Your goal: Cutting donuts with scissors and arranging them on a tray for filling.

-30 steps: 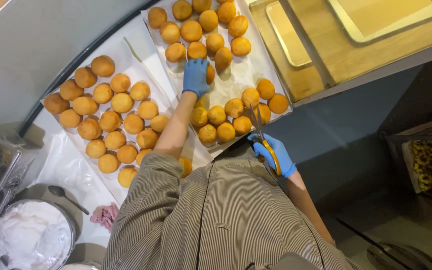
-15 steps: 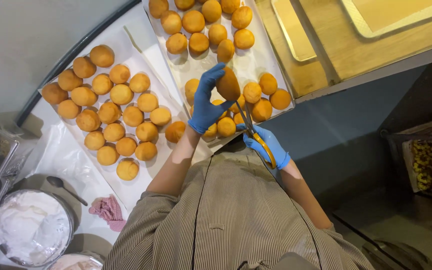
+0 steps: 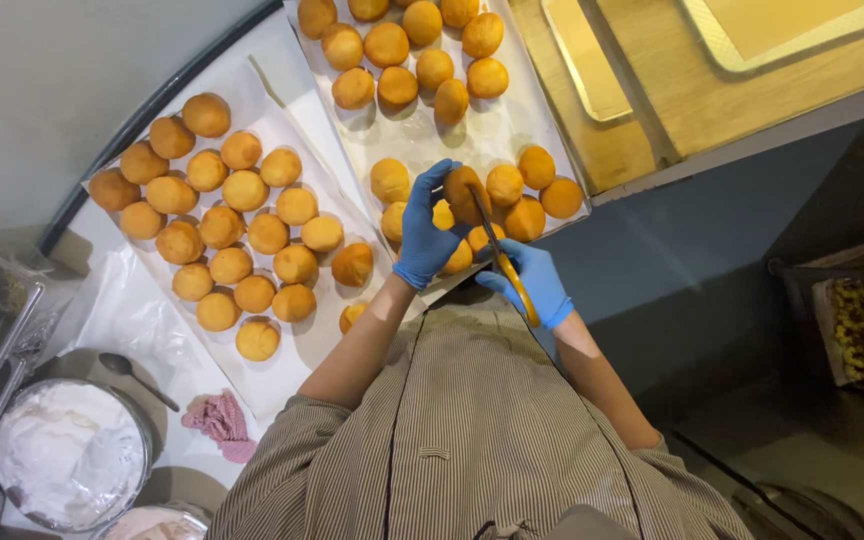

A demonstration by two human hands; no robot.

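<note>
**Scissors meet a golden bun**

The left hand point(image 3: 424, 232), in a blue glove, grips a round bun point(image 3: 463, 190) just above the near tray point(image 3: 542, 130). The right hand point(image 3: 532, 280) is closed around yellow-handled scissors point(image 3: 500, 255). Their long blades point up and away from the person, with the tips touching the bun. More buns sit on white paper point(image 3: 282, 110) to the left.

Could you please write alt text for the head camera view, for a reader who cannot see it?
Seen from above, a person's blue-gloved left hand holds a golden bun while the right hand sets yellow-handled scissors against it. Paper-lined trays of buns lie beyond; a bowl of white cream stands nearby.
</note>
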